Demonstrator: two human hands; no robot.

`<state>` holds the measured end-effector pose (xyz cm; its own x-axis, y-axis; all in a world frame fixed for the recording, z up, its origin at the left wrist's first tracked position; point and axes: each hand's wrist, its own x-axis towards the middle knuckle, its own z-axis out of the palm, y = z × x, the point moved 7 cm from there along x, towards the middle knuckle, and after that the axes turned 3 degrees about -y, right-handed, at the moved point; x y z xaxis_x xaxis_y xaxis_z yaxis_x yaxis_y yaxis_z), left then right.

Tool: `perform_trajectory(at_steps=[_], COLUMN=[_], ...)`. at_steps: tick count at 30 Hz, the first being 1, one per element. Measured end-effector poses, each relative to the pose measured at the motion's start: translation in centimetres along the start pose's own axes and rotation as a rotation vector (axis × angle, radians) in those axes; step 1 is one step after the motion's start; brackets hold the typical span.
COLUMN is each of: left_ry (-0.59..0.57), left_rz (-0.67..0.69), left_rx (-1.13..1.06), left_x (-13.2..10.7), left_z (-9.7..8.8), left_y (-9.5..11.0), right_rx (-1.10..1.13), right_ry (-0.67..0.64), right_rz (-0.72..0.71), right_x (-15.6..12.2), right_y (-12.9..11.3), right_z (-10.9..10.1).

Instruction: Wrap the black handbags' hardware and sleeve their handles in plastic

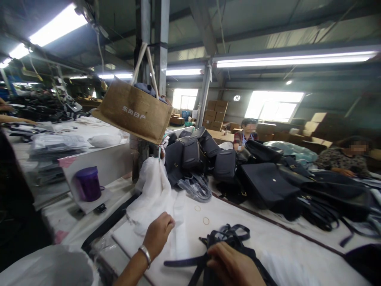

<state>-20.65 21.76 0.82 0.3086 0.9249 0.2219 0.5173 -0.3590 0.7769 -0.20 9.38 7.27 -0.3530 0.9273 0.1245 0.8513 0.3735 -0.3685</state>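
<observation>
My left hand [157,234], with a metal bracelet on the wrist, is closed in a pinch on white tissue paper [154,198] that lies in a crumpled heap on the white table [238,230]. At the bottom edge my right hand [232,266] lies curled on a bundle of dark navy bag straps [226,238]; its fingertips are hidden. A long strap runs left from the bundle, between the two hands.
Several dark bags [268,182] are piled across the table's middle and right. A brown jute bag [133,111] hangs from a post. A purple cup [88,183] stands at the left. Two people sit at the far side. Cardboard boxes [216,111] are stacked behind.
</observation>
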Motion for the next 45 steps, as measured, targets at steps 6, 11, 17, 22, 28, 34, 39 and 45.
perform_trajectory(at_steps=[6, 11, 17, 22, 28, 34, 39, 45], left_ry=[-0.111, -0.154, -0.141, -0.568, -0.704, -0.699, -0.494, -0.397], left_rz=[0.227, 0.282, 0.235, 0.341, 0.208, 0.078, 0.062, 0.110], left_rx=[0.256, 0.225, -0.232, -0.287, -0.313, -0.298, -0.190, -0.133], left_x=[-0.9, -2.4, -1.4, -0.3, 0.5, -1.6, -2.4, -1.7], left_z=[0.5, 1.8, 0.2, 3.5, 6.6, 5.5, 3.8, 4.5], left_y=[5.4, 6.7, 7.3, 10.5, 9.4, 9.0, 9.3, 10.6], right_rx=[0.046, -0.033, 0.138, 0.219, 0.284, 0.502, 1.059, 0.967], right_ry=[0.054, 0.064, 0.105, 0.106, 0.182, 0.102, 0.131, 0.106], right_rz=[0.111, 0.125, -0.002, -0.117, 0.004, -0.028, 0.333, 0.333], right_x=[5.7, 6.3, 4.2, 2.7, 1.3, 0.6, -0.2, 0.2], right_y=[-1.1, -0.3, -0.3, -0.4, 2.0, 1.0, 2.9, 2.3], right_z=[2.3, 3.3, 1.3, 1.2, 1.2, 1.5, 3.9, 3.8])
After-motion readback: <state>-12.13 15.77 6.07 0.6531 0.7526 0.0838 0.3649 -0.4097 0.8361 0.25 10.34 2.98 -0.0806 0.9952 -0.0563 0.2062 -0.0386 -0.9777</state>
